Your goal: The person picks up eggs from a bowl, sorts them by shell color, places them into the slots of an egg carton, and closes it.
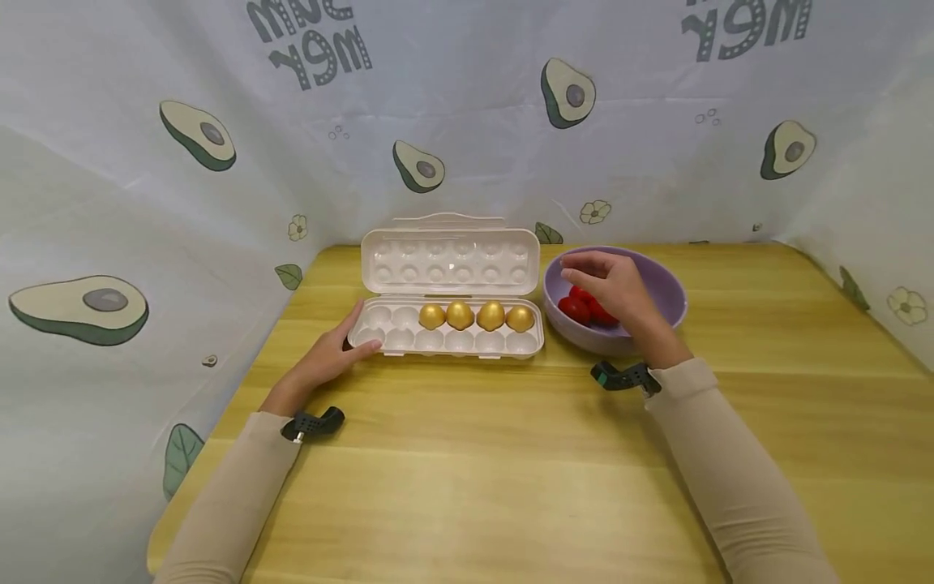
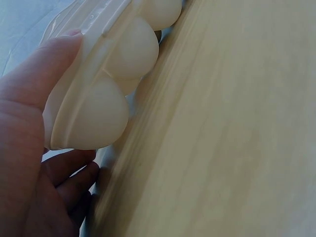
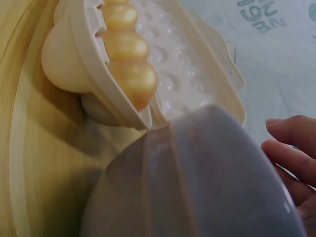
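Note:
An egg carton (image 1: 445, 354) of pale plastic lies with its lid (image 1: 451, 280) raised at the back. Several gold eggs (image 1: 490, 315) fill part of its back row; the front row cups hold nothing. My left hand (image 1: 332, 357) grips the carton's left end, thumb over the rim and fingers low at its side, as the left wrist view shows. My right hand (image 1: 613, 288) hovers over a purple bowl (image 1: 667, 296), fingers loosely bent, with nothing visible in them. Glossy red egg-shaped pieces (image 1: 574, 310) lie in the bowl, partly hidden by that hand.
The bowl stands close by the carton's right end on a wooden table (image 1: 467, 470). A pale curtain (image 1: 481, 122) with avocado prints hangs behind the table and along its sides. Dark wrist cameras (image 1: 321, 422) are strapped at both sleeves.

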`<action>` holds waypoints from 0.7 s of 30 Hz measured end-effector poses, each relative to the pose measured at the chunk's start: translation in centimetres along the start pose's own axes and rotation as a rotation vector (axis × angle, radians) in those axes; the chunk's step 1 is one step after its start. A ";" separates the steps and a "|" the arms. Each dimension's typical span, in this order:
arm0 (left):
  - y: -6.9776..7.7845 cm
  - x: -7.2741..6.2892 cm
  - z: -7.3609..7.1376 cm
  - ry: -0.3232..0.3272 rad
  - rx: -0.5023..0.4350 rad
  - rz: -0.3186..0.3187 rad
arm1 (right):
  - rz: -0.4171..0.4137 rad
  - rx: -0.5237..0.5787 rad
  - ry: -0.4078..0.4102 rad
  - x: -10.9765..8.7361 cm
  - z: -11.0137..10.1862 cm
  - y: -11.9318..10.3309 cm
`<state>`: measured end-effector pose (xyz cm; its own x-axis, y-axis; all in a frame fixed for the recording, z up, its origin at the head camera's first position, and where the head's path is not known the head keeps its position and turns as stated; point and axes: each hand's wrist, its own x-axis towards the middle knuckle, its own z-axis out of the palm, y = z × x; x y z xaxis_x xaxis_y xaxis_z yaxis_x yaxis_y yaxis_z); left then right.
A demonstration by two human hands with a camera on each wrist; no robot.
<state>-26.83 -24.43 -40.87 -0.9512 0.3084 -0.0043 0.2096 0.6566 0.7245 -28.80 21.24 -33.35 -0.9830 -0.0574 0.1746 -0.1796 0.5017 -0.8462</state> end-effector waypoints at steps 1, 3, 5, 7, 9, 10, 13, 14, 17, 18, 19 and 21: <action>0.0 -0.1 0.0 -0.002 -0.001 -0.004 | 0.008 -0.002 -0.003 0.0 -0.1 0.1; 0.0 -0.2 0.0 -0.002 0.001 -0.007 | 0.025 -0.005 -0.004 0.1 -0.2 0.3; 0.0 -0.3 -0.1 0.001 0.002 -0.005 | 0.038 -0.008 -0.003 0.2 -0.4 0.5; 0.0 -0.3 -0.1 0.007 0.000 -0.005 | 0.050 -0.015 -0.008 0.3 -0.5 0.5; 0.0 -0.2 -0.1 0.008 0.001 -0.005 | 0.061 -0.026 -0.016 0.3 -0.5 0.5; 0.1 -0.2 -0.1 0.007 0.000 -0.007 | 0.067 -0.029 -0.023 0.4 -0.5 0.4; 0.1 -0.1 -0.2 0.004 0.002 -0.014 | 0.088 -0.043 -0.048 0.4 -0.5 0.5; 0.1 0.0 -0.2 0.001 0.005 -0.013 | 0.095 -0.048 -0.056 0.4 -0.4 0.5; 0.1 0.0 -0.1 -0.001 0.006 -0.020 | 0.111 -0.071 -0.075 0.3 -0.3 0.6; 0.1 0.0 -0.1 -0.004 0.003 -0.022 | 0.114 -0.080 -0.078 0.3 -0.3 0.7; 0.0 0.0 -0.1 -0.006 0.001 -0.024 | 0.117 -0.089 -0.081 0.3 -0.3 0.7; 0.0 0.0 -0.1 -0.008 -0.002 -0.028 | 0.123 -0.107 -0.086 0.2 -0.2 0.8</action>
<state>-26.87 -24.47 -40.84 -0.9548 0.2956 -0.0306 0.1823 0.6638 0.7253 -29.16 21.81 -33.91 -0.9978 -0.0615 0.0259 -0.0576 0.5983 -0.7992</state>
